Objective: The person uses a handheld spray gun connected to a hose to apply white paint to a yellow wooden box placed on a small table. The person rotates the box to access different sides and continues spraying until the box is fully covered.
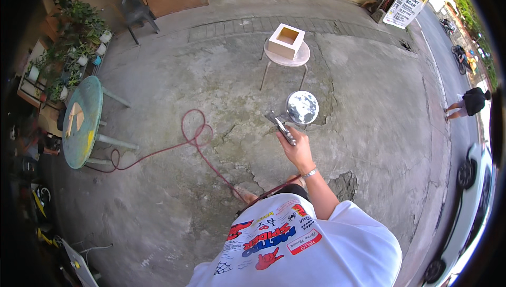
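Observation:
My right hand (297,147) is closed around the handle of a metal spray gun (284,130), held out in front of me above the concrete. Just beyond the hand shows a round, shiny silver cup (302,107) with pale splotches on its lid; how it joins the gun is hard to make out. Farther ahead, a pale square box frame (283,50) with an open middle sits on a round stool (301,60). The gun is apart from it. A dark red hose (203,155) passes by my feet and under my right forearm. My left hand is out of sight.
At left, a round green table (84,128) carries a small wooden piece (75,118). Potted plants (74,49) and a dark plastic chair (138,12) stand behind it. A sign (406,5) stands back right. A person (470,102) and a parked car (464,218) are along the street.

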`<state>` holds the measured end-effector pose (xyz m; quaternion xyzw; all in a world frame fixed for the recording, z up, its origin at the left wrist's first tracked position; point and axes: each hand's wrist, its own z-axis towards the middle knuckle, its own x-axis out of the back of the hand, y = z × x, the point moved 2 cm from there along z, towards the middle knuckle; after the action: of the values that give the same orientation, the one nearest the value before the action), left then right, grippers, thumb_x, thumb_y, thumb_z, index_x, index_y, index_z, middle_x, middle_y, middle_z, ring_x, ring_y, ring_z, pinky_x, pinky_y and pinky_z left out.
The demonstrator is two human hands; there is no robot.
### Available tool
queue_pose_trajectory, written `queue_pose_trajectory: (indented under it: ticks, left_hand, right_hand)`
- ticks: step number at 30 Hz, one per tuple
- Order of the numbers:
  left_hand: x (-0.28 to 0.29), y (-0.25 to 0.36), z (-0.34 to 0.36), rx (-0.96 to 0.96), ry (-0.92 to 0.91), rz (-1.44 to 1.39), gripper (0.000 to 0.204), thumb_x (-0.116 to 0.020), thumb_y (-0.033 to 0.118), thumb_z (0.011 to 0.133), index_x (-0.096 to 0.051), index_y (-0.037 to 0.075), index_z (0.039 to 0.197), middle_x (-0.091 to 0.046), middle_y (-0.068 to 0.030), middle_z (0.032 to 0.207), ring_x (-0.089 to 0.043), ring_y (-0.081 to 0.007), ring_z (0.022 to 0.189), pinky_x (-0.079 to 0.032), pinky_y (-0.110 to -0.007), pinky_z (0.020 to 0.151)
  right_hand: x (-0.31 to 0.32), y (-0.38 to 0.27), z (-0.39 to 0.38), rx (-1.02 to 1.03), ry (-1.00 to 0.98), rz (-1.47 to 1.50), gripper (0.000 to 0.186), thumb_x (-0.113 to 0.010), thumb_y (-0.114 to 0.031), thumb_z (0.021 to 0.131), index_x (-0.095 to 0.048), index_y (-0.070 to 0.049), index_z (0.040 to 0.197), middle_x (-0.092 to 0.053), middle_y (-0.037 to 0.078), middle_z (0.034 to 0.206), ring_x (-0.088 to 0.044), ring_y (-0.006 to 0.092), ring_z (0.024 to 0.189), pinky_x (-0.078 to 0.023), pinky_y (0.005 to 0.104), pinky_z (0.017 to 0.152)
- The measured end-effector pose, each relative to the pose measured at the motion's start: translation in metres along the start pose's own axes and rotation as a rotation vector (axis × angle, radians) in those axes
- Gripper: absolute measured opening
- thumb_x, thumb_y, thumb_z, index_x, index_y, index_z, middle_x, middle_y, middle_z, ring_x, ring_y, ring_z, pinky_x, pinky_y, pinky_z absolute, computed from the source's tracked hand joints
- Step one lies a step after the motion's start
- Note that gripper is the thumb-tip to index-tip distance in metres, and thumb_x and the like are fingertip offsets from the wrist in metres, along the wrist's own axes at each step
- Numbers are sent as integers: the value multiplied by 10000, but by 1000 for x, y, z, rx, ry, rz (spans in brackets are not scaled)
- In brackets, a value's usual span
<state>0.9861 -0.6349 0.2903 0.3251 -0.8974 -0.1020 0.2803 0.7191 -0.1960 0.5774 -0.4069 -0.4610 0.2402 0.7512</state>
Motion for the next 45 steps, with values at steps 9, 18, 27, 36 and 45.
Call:
queue_pose_trajectory:
  ticks: [9, 18, 27, 36, 45]
  left_hand:
    - [-63, 153, 43, -193, 504, -40, 411, -792, 437, 841, -665, 48, 801, -697, -213, 848, -666, -415, 786, -495, -509, 681]
    - [-200, 306, -18, -215, 361, 40, 350, -759, 404, 880, -720, 60, 930, -731, -206, 885, -714, -400, 880, -540, -496, 773]
    - [-233, 357, 33, -190, 268, 131, 320, -701, 375, 926, -738, 65, 994, -736, -216, 942, -707, -420, 942, -538, -510, 823]
    - [-261, 533, 166, -350, -16, 372, 393, -724, 466, 900, -776, 78, 929, -755, -189, 894, -735, -364, 857, -554, -486, 764]
    - [-223, 717, 235, -287, -77, 267, 384, -749, 414, 888, -750, 77, 1073, -768, -149, 992, -735, -320, 943, -563, -459, 831]
  right_hand:
    - [194, 174, -35, -70, -78, -16, 314, -756, -213, 951, -719, 37, 1138, -732, 225, 868, -726, 305, 739, -542, 400, 698]
    - [368, 288, -33, -128, 84, -125, 302, -704, -242, 1001, -686, 56, 954, -611, 156, 635, -477, 240, 534, -433, 401, 546]
    - [443, 357, -6, -414, 251, -67, 303, -703, -241, 1004, -702, 48, 913, -675, 101, 659, -587, 133, 591, -456, 358, 560]
    - [481, 390, 32, -494, 202, -148, 299, -701, -253, 1014, -688, 35, 934, -650, 56, 658, -576, 100, 544, -428, 314, 488]
    - [469, 440, 99, -637, 320, 9, 281, -664, -248, 1035, -626, 28, 1075, -673, 89, 820, -548, 104, 442, -428, 277, 367]
